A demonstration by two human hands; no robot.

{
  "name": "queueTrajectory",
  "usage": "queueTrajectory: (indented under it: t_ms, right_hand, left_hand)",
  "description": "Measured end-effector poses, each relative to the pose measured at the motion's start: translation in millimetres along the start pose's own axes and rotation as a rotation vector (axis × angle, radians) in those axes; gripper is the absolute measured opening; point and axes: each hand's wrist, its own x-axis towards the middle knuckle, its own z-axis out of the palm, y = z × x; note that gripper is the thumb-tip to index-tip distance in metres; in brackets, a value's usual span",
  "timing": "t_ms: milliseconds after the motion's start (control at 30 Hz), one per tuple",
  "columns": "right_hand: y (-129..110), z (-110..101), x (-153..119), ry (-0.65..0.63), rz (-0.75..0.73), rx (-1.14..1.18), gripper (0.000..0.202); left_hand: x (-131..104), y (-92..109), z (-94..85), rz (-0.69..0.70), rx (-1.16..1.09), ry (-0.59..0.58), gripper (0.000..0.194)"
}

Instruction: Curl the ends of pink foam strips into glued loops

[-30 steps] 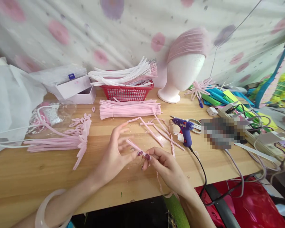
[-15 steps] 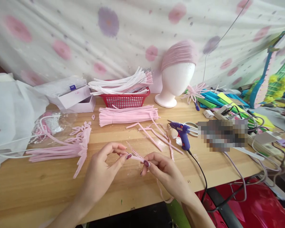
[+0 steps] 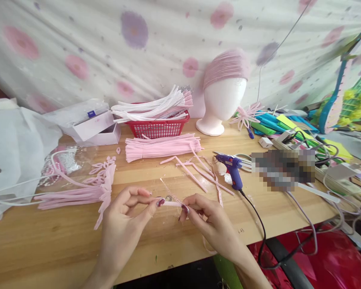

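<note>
A short pale pink pipe cleaner (image 3: 172,204) is stretched level between my two hands, just above the table. My left hand (image 3: 128,218) pinches its left end between thumb and fingertips. At the other end, my right hand (image 3: 212,220) grips it with thumb and curled fingers. A thin pink tape measure (image 3: 171,192) slants behind the pipe cleaner and runs in at my right fingers, which partly hide it. Beyond my hands lie bent pink pipe cleaners (image 3: 195,178) and a thick bundle of pink pipe cleaners (image 3: 162,147).
A purple glue gun (image 3: 234,172) with a black cord lies to the right. Shaped pink pipe cleaners (image 3: 78,196) are at left. Behind stand a red basket (image 3: 158,130) of white and pink stems and a white foam head (image 3: 224,98). Cables and a power strip (image 3: 325,180) crowd the right.
Both hands still hold the pipe cleaner, which now lies more level. My left hand has shifted slightly left and down. The view has moved a little.
</note>
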Motion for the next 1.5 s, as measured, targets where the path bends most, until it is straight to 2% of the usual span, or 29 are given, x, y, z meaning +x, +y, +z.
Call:
queueTrajectory:
  t_ms: [167, 333, 400, 467, 567, 667, 767, 933, 1033, 1167, 1267, 1300, 1433, 1500]
  right_hand:
    - [8, 8, -2, 0.203, -0.072, -0.106, 0.013]
    - [8, 20, 2, 0.446, -0.253, -0.222, 0.014]
    - [5, 22, 4, 0.518, -0.321, -0.252, 0.017]
    - [3, 22, 5, 0.548, -0.361, -0.265, 0.018]
    - [2, 23, 5, 0.538, -0.383, -0.262, 0.018]
    - [1, 26, 6, 0.523, -0.359, -0.221, 0.017]
    - [-3, 30, 9, 0.464, -0.254, 0.003, 0.014]
    - [-11, 26, 15, 0.261, 0.021, 0.498, 0.016]
    - [-11, 24, 17, 0.244, 0.098, 0.674, 0.018]
    - [-7, 26, 18, 0.183, 0.224, 0.836, 0.027]
    - [-6, 19, 16, 0.076, 0.274, 0.81, 0.029]
    - [-6, 13, 16, 0.084, 0.262, 0.756, 0.028]
    - [-10, -19, 26, 0.291, 0.202, 0.299, 0.027]
    - [-17, -33, 42, 0.317, 0.193, 0.101, 0.026]
  left_hand:
    - [-15, 0, 5.9, -0.095, -0.122, 0.059, 0.04]
    - [-35, 3, 30.2, -0.253, -0.417, 0.162, 0.049]
    - [-39, 0, 38.7, -0.316, -0.52, 0.143, 0.052]
    - [-39, -5, 42.9, -0.352, -0.565, 0.06, 0.051]
    - [-36, -8, 42.6, -0.37, -0.561, -0.127, 0.046]
    - [-35, -4, 41.7, -0.343, -0.574, -0.248, 0.038]
    - [-33, 0, 44.7, -0.311, -0.617, -0.31, 0.034]
    - [-29, -6, 50.3, -0.227, -0.626, -0.38, 0.03]
    - [-31, -6, 51.8, -0.197, -0.653, -0.394, 0.031]
    - [-35, -2, 52.2, -0.177, -0.712, -0.477, 0.028]
    - [-34, -5, 47.6, -0.217, -0.766, -0.503, 0.024]
    - [-32, -7, 44.6, -0.227, -0.77, -0.485, 0.023]
    - [-27, -16, 28.4, -0.233, -0.746, -0.365, 0.023]
    - [-26, -18, 22.1, -0.233, -0.749, -0.341, 0.025]
